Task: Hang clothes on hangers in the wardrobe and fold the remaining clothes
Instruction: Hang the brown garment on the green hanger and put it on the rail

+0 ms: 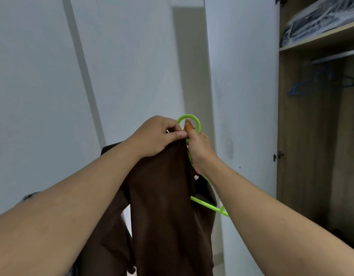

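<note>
Pinching the top edge of a dark brown shirt (164, 196) between thumb and curled fingers, my left hand (156, 136) holds the soft matte cloth up in front of me, where it hangs in long folds with a small pale button showing. My right hand (200, 150) wraps its fingers round the neck of a smooth, glossy lime-green plastic hanger (189, 121), whose round hook rises just above both hands and whose thin bar slants out below the cloth. A plain white wardrobe door (241, 96) stands edge-on between me and the open wooden wardrobe (311, 136) at right, where blue hangers (319, 82) hang from a metal rail (335, 56) under a shelf (319, 38) of plastic-wrapped dark bundles (319, 18)
</note>
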